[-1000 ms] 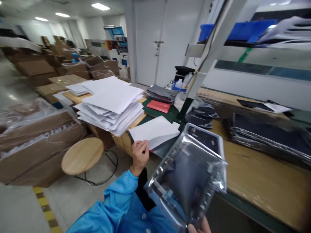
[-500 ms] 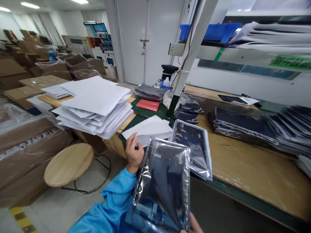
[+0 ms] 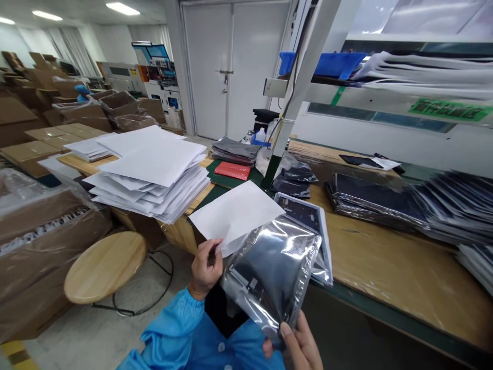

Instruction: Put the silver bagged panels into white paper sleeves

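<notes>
My left hand (image 3: 206,270) pinches the near corner of a white sheet (image 3: 234,211) and holds it lifted above the bench's front edge. My right hand (image 3: 298,343), low in the picture, grips the bottom edge of a shiny silver anti-static bag (image 3: 271,270) with a dark flat part inside. The bag tilts up toward the sheet and partly overlaps it. Just behind the bag another bagged dark board (image 3: 308,218) lies flat on the wooden bench (image 3: 385,262).
A thick untidy stack of white sheets (image 3: 150,172) lies on the left table. Piles of bagged dark boards (image 3: 385,198) fill the bench's right. A round wooden stool (image 3: 105,264) stands by the bench. Cardboard boxes (image 3: 46,226) line the left floor. A red pad (image 3: 232,170) lies on a green mat.
My left hand has lifted the white sheet off the bench toward me. The silver bag has swung from upright to tilted up under the sheet. The view has shifted slightly right.
</notes>
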Available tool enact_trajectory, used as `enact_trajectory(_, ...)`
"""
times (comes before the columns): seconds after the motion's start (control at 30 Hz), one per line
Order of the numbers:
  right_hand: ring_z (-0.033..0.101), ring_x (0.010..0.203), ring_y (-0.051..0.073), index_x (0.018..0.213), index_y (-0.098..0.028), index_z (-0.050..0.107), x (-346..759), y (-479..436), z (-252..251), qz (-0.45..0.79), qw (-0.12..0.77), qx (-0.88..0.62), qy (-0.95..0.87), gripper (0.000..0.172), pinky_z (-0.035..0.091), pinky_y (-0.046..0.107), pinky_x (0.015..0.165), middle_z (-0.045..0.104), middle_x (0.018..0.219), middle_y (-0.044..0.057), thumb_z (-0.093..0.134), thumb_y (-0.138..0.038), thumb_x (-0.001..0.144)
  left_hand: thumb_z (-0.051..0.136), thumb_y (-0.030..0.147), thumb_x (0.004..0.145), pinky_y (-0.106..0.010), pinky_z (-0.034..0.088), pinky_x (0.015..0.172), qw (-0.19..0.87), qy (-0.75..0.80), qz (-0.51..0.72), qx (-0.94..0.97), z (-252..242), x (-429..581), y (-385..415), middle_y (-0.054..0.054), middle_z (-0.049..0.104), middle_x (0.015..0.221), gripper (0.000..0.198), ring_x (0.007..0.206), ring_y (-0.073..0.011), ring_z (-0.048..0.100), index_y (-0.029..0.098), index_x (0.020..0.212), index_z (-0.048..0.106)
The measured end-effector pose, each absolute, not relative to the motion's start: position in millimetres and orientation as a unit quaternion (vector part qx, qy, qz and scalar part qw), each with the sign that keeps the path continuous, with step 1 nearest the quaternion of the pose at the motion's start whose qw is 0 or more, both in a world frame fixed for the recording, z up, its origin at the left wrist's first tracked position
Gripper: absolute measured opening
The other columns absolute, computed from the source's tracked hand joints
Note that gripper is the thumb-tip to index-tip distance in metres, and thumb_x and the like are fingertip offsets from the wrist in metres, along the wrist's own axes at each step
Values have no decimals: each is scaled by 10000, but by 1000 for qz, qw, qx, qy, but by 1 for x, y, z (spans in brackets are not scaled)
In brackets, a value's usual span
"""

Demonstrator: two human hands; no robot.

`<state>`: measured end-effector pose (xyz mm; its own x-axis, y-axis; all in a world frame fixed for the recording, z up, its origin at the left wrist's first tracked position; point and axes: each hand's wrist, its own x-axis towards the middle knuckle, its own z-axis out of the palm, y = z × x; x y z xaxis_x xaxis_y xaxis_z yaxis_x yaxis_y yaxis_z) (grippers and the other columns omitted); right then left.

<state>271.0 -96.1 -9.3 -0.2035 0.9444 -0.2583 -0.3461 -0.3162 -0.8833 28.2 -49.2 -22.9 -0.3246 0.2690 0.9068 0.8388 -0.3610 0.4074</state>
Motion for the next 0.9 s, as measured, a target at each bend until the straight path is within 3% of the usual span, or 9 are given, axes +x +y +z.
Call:
enact_trajectory(0.2, 631, 502, 187, 1155, -194, 562, 264, -86, 0, 694, 471, -397, -373, 446, 530, 286, 521, 662, 574, -6, 720, -475, 846, 632, 64, 847, -312, 556, 725, 237, -542, -602, -536, -10, 29, -56, -37, 647, 830, 220, 835, -178, 632, 224, 981, 703)
enact_trajectory(0.37, 648, 542, 191, 1147, -175, 564, 262, -77, -1, 696, 457, -397, -386, 455, 546, 290, 556, 673, 607, -1, 726, -472, 843, 614, 42, 843, -268, 529, 640, 204, -537, -626, -526, -11, 34, -59, -29, 616, 812, 237, 748, -147, 599, 217, 976, 704)
enact_trajectory(0.5, 641, 559, 160, 1150, -194, 544, 260, -67, -9, 716, 461, -369, -372, 416, 532, 253, 571, 672, 623, -15, 713, -442, 863, 577, 41, 835, -289, 537, 662, 200, -542, -626, -525, -18, 44, -61, -30, 635, 818, 251, 757, -154, 611, 217, 973, 694)
enact_trajectory(0.73, 692, 602, 213, 1145, -217, 536, 255, -60, -16, 719, 460, -371, -366, 448, 569, 317, 566, 697, 678, -3, 753, -449, 827, 618, 50, 820, -313, 535, 670, 240, -544, -622, -509, -8, 43, -62, -37, 646, 800, 245, 736, -166, 614, 201, 1010, 649)
enact_trajectory(0.9, 699, 602, 213, 1133, -218, 541, 247, -61, -17, 704, 490, -370, -357, 464, 580, 321, 562, 703, 699, -6, 774, -451, 805, 626, 30, 802, -333, 519, 690, 213, -492, -582, -612, -7, 61, -71, -17, 644, 763, 258, 707, -161, 603, 222, 973, 636)
